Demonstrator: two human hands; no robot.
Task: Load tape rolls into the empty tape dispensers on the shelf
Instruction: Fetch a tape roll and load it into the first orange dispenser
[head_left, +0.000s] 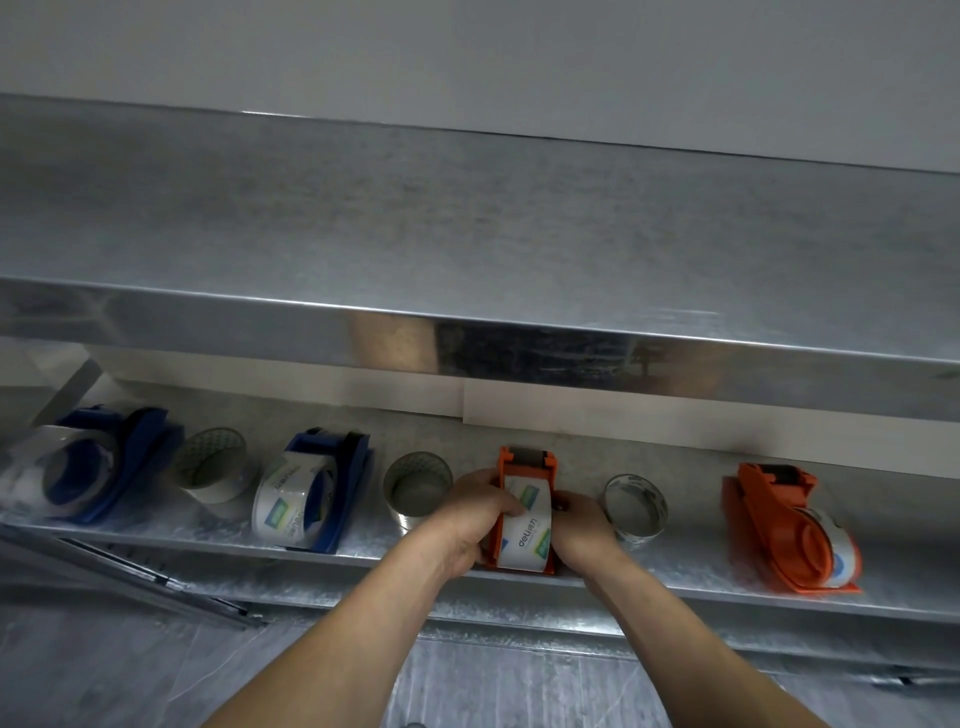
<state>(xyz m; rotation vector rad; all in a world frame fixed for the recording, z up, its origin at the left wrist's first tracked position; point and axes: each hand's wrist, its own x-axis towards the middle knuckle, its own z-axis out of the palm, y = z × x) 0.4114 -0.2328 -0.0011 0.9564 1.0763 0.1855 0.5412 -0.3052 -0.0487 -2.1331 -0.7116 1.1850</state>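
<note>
On the lower metal shelf (675, 566) an orange tape dispenser (524, 460) stands in the middle with a white printed tape roll (530, 525) seated in it. My left hand (475, 519) grips the dispenser's left side, thumb curled over the roll. My right hand (584, 525) grips its right side. To the left lie two blue dispensers (132, 447) (343, 467), each carrying a roll. Another orange dispenser (784, 530) with a roll lies at the right.
Three loose tape rolls stand on the shelf between the dispensers: one (213, 470) at the left, one (415, 488) beside my left hand, one (636, 506) beside my right hand. An upper metal shelf (467, 234) overhangs closely. A lower shelf edge (519, 644) runs below.
</note>
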